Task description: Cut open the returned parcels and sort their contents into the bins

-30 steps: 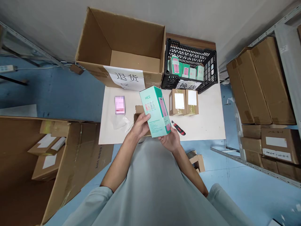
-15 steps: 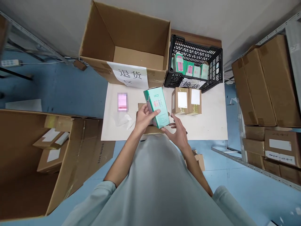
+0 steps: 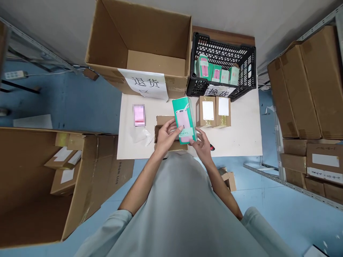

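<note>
Above the worktop [image 3: 238, 141], toward its near edge, left hand [image 3: 164, 137] and right hand [image 3: 202, 145] hold a green-and-pink box [image 3: 183, 116]; along the far edge, an open carton [image 3: 177, 86] and black crate [image 3: 196, 87].

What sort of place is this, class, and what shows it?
Probably a parcel returns workspace: a large carton bearing a paper sign, a black crate of green boxes, and stacked brown cartons at the right.
</note>
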Motion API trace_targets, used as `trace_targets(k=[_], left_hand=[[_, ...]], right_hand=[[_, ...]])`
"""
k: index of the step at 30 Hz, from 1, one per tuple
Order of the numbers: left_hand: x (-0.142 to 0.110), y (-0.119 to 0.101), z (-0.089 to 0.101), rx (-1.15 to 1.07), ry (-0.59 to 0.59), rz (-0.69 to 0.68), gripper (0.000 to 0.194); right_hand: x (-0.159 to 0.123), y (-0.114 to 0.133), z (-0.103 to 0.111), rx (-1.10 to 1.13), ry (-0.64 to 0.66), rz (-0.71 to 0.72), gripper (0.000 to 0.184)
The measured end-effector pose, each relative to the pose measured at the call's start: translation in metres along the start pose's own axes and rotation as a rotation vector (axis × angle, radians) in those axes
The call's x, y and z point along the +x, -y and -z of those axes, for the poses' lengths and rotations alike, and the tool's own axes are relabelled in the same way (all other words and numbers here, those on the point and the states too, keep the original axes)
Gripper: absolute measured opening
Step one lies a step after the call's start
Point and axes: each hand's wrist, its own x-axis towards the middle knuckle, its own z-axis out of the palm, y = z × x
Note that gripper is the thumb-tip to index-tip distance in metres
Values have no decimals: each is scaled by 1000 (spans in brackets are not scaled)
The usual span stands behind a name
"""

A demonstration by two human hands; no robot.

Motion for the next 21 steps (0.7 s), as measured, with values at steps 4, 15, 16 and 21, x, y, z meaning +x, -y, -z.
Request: trace_targets(k=[4,15,16,21], left_hand=[[-2,-4,1,25,11,-12,78],[-5,-8,-29,-11,76,25,82],[-5,-9,-32,-6,73,27,82],[-2,-12,-46,22,7,43,75]], right_hand=[[4,-1,13,304,72,-197,67],[4,-19,18,649,72,-406,49],[5,-19,21,641,112,-400,51],[13,-21,37,531,268,-352,67]])
